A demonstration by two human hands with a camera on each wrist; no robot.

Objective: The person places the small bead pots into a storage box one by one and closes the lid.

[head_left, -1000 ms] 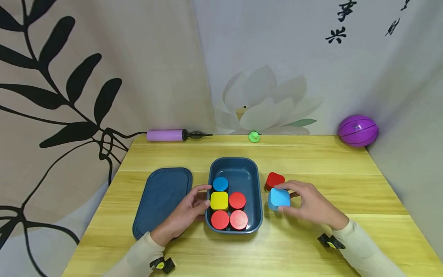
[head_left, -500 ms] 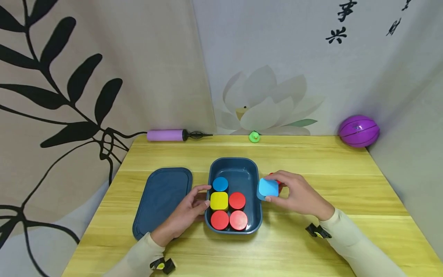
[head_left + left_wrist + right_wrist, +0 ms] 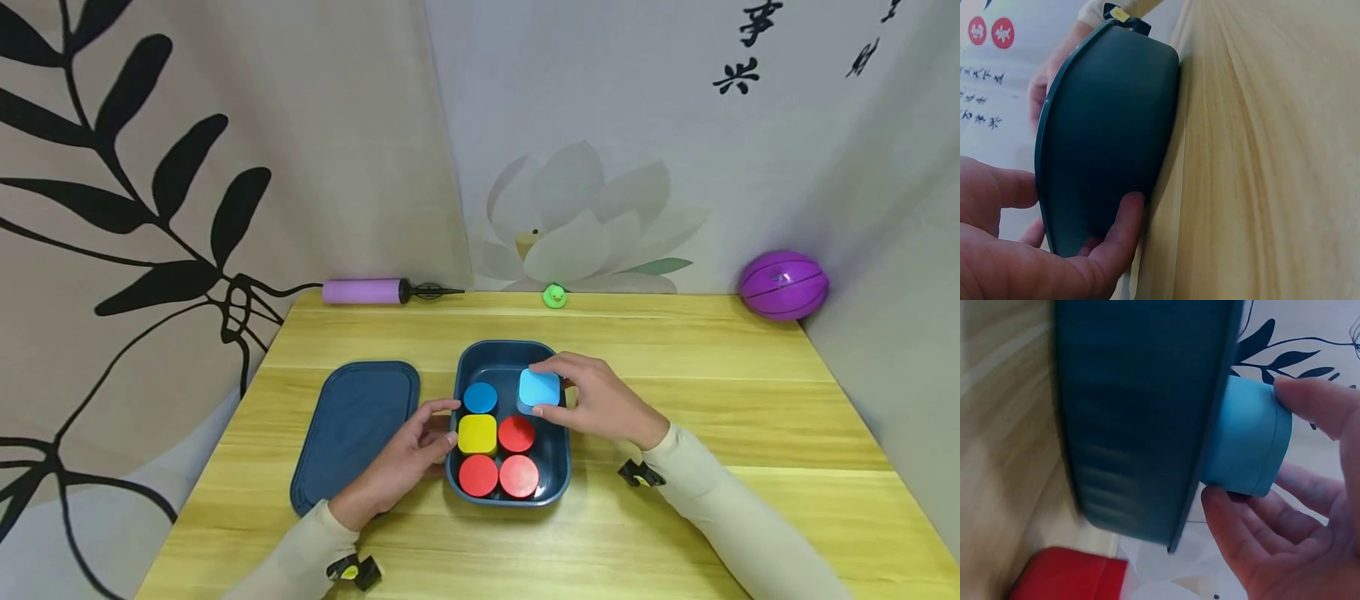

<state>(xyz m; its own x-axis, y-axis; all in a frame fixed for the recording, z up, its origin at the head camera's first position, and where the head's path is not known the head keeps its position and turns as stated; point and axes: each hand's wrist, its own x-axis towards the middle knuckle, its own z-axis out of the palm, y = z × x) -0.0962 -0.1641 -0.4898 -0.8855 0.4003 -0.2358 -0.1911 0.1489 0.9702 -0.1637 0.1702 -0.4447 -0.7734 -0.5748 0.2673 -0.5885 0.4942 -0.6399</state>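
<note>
A dark blue rectangular box stands on the table, holding a blue round block, a yellow rounded-square block and several red round blocks. My right hand pinches a light blue rounded-square block between thumb and fingers, over the box's right rear part. In the right wrist view, the rim hides the lower part of this light blue block. My left hand rests against the box's left side; in the left wrist view its fingers touch the outer wall.
The flat blue lid lies left of the box. A red block stands on the table beside the box. Along the back are a purple pump, a small green duck and a purple ball.
My right hand has carried the light blue block leftward from the table beside the red block, across the rim, to above the box. My left hand has stayed at the box's side.
</note>
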